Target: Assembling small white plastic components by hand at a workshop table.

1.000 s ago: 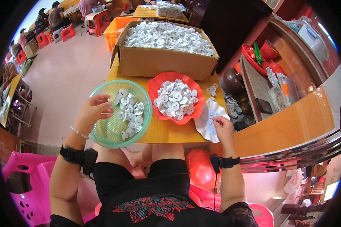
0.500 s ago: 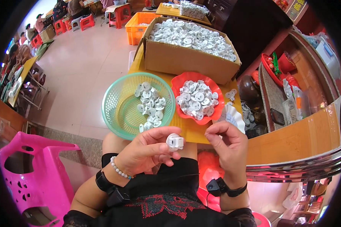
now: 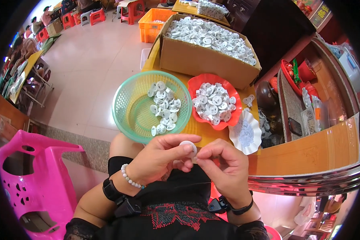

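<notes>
White disc: prob. light, stiff; hold by rim. L fingers pinch it; R fingers pressed tog. alongside, contents unclear.

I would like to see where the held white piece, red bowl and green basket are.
White piece (image 3: 192, 147): head view, its round face.
Red bowl (image 3: 219, 127): head view, its near rim.
Green basket (image 3: 141, 115): head view, its bare floor.
</notes>
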{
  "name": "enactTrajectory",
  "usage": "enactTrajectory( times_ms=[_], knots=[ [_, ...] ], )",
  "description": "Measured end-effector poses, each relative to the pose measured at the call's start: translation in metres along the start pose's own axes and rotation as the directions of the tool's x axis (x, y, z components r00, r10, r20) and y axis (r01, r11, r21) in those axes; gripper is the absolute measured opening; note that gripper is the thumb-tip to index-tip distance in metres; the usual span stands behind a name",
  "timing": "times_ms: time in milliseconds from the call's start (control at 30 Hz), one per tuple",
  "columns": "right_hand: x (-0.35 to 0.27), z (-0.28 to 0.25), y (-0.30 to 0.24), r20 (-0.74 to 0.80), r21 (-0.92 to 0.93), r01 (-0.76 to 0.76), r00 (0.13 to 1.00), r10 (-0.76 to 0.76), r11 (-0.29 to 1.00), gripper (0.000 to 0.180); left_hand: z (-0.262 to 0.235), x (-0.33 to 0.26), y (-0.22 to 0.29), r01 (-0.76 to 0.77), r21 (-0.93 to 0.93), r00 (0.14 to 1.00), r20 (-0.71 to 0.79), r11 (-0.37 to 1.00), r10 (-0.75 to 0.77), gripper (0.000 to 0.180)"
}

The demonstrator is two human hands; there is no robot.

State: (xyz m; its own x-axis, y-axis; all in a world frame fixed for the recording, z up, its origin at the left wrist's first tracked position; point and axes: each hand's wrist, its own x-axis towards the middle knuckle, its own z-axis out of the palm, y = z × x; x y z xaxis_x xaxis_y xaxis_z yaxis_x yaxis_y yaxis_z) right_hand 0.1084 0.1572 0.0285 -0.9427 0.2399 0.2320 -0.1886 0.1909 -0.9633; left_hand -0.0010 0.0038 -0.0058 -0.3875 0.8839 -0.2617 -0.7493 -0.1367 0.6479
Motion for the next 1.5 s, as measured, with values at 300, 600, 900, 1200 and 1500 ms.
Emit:
enactTrajectory(
  times_ms=[300, 600, 900, 1200, 1500],
  knots=[
    [0.007, 0.001, 0.011, -0.114, -0.077, -0.067, 0.992, 0.058, 0.995, 0.007, 0.0, -0.003, 0.011, 0.09, 0.061, 0.996, 0.012, 0.994, -0.091, 0.045],
    [0.008, 0.0, 0.009, -0.12, -0.147, -0.075, 0.991, 0.058, 0.986, 0.008, 0.012, -0.005, 0.013, -0.032, 0.192, 0.999, -0.027, 0.981, 0.038, 0.046],
    [0.012, 0.003, 0.004, -0.12, -0.168, -0.115, 0.988, 0.095, 0.979, 0.009, 0.005, -0.005, 0.009, -0.088, 0.278, 0.995, -0.026, 0.956, 0.099, 0.042],
    [0.014, 0.004, -0.003, -0.138, -0.234, -0.116, 0.987, 0.085, 0.965, 0.01, 0.011, -0.004, 0.011, -0.16, 0.364, 0.983, -0.023, 0.917, 0.181, 0.041],
    [0.015, -0.001, -0.001, -0.041, -0.311, -0.046, 0.999, 0.035, 0.949, 0.009, 0.004, 0.002, 0.002, -0.243, 0.336, 0.966, -0.003, 0.91, 0.259, 0.04]
  ],
)
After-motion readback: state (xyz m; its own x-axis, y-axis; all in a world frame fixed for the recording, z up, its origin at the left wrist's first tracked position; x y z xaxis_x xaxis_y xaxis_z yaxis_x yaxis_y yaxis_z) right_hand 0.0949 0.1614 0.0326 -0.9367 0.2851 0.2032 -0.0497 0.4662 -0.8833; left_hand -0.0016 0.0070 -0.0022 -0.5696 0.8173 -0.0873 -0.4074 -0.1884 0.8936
